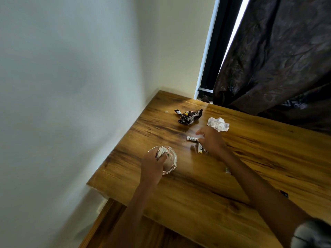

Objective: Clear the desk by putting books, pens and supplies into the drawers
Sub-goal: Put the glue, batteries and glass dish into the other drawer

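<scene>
Reaching mid-frame, the right hand (209, 140), fingers loose, could scatter batteries (192, 138) while the left hand (154, 162) grips more over the glass bowl (172, 161).

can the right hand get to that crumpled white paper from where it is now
Probably yes. The right hand lies on the desk just short of the crumpled white paper, among the small white batteries. Nothing stands between them, and its fingers look free, though blurred.

Wooden desk (223, 185) lower right of frame, left hand (153, 162) gripping white batteries (160, 153) over glass bowl (171, 164), right hand (211, 140) over loose batteries (192, 138), crumpled paper (218, 124) and dark wrapper (189, 116) centre.
</scene>
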